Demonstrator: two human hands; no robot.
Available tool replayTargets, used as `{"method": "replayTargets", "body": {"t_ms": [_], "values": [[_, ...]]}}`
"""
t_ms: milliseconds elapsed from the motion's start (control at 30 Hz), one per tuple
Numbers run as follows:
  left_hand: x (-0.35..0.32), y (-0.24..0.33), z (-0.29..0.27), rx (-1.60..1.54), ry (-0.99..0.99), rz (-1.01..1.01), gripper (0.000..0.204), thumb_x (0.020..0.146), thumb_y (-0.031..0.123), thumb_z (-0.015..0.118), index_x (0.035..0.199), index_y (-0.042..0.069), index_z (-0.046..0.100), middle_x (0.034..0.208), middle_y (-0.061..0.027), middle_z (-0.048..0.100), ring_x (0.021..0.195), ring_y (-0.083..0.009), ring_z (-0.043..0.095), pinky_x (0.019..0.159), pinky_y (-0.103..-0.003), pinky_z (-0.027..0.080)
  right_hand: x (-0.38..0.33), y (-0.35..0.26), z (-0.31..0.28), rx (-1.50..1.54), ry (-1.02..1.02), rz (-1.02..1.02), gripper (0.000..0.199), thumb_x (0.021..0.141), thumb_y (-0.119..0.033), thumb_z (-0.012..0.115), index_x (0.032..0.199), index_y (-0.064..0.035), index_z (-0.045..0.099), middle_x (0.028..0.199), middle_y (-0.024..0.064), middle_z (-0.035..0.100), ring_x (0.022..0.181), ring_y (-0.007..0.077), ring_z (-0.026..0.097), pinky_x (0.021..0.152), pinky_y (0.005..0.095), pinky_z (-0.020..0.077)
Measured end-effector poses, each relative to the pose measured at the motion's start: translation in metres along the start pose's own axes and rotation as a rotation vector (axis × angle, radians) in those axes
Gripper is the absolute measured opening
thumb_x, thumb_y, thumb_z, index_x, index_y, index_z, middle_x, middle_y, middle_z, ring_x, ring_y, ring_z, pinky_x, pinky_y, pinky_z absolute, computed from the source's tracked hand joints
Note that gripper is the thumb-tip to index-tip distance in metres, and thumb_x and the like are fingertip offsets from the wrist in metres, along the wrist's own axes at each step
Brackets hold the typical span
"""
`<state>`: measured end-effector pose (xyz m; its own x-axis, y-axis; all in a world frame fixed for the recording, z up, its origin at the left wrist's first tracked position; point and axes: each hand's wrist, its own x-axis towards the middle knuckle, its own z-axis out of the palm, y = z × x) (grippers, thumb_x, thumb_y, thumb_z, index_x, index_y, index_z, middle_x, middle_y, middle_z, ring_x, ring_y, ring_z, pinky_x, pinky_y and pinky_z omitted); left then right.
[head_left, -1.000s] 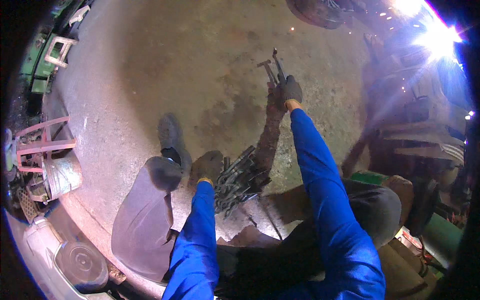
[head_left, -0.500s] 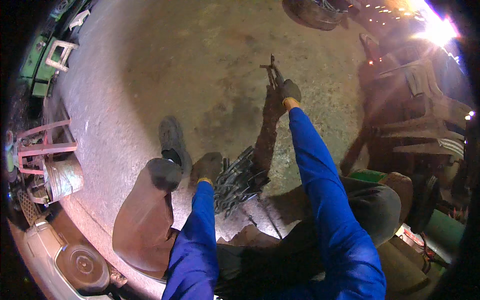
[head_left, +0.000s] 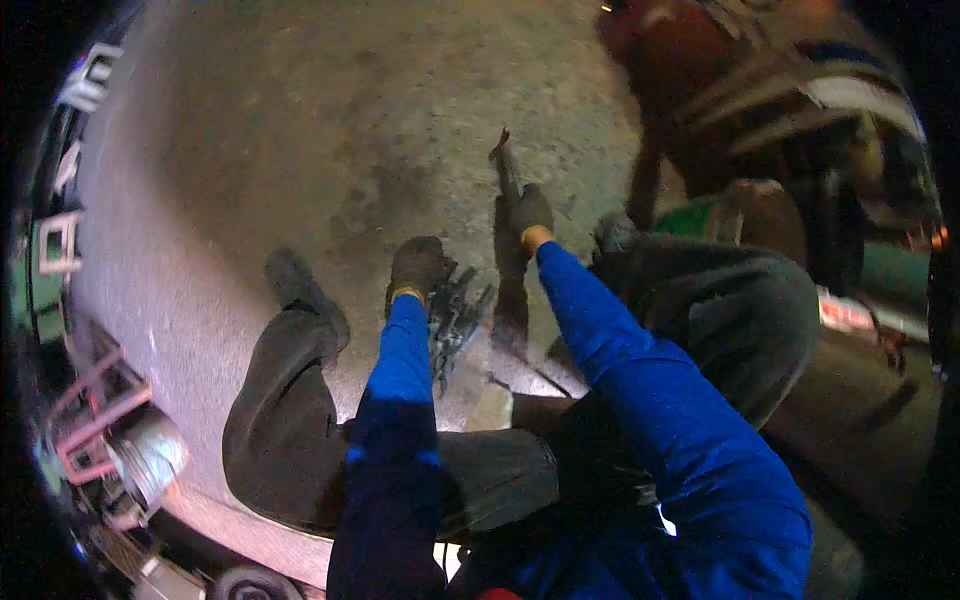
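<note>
My right hand, in a dark glove, is closed around a long, thin dark metal tool. The tool points away from me over the floor, its far tip bent; blur hides its exact kind. My left hand, also gloved, is at the far left edge of a heap of short dark metal pieces. Its fingers are turned down and hidden by the glove's back, so whether it grips a piece cannot be told. The heap lies on the concrete floor between my legs.
A dark cable runs beside the heap. On the left are a reddish metal frame, a pale bucket and a small stool. A green rounded object sits beyond my right knee, with blurred large brown metal parts farther right.
The view has swung, and the bright sparking light at upper right is gone from it. My left hand has shifted toward the heap's far side. My right hand still holds the tool.
</note>
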<state>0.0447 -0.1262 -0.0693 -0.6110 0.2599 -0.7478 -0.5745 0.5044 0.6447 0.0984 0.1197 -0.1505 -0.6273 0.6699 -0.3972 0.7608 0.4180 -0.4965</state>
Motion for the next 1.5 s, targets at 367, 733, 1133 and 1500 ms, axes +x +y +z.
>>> {"method": "replayTargets", "body": {"t_ms": [367,733,1133,1500], "values": [[0.030,-0.060,0.069,0.609,-0.046,0.412,0.049,0.091,0.041,0.062,0.116,0.002,0.077,0.118,-0.0251,0.075,0.112,-0.0423,0.071,0.100,-0.049,0.054,-0.176,0.093,-0.002,0.101,-0.161,0.238,0.069,0.092,-0.059,0.064,0.126,-0.0001,0.059,0.116,0.0328,0.070,0.109,0.0510,0.068,0.093,0.0569,0.0539],[0.004,-0.061,0.048,0.994,0.100,0.593,0.024,0.093,0.029,0.061,0.094,0.007,0.072,0.110,-0.0231,0.073,0.105,-0.0450,0.070,0.097,-0.052,0.055,-0.154,0.096,0.008,0.140,-0.021,0.157,0.053,0.088,-0.043,0.071,0.123,-0.0039,0.060,0.115,0.0311,0.071,0.108,0.0501,0.068,0.092,0.0566,0.0544],[-0.019,-0.027,0.047,0.681,0.180,0.387,0.041,0.088,0.046,0.070,0.103,0.008,0.077,0.117,-0.0246,0.073,0.109,-0.0462,0.068,0.094,-0.053,0.054,-0.209,0.097,-0.051,0.063,-0.211,-0.062,0.043,0.094,-0.042,0.062,0.120,-0.0079,0.061,0.108,0.0270,0.073,0.102,0.0476,0.070,0.087,0.0548,0.0542],[-0.017,-0.032,0.045,1.133,0.134,0.774,0.033,0.084,0.043,0.079,0.094,0.011,0.073,0.108,-0.0211,0.074,0.102,-0.0442,0.069,0.091,-0.052,0.056,-0.203,0.131,-0.023,0.002,-0.110,-0.103,0.043,0.089,-0.031,0.067,0.124,-0.0064,0.064,0.109,0.0232,0.074,0.103,0.0454,0.071,0.089,0.0541,0.0551]]}}
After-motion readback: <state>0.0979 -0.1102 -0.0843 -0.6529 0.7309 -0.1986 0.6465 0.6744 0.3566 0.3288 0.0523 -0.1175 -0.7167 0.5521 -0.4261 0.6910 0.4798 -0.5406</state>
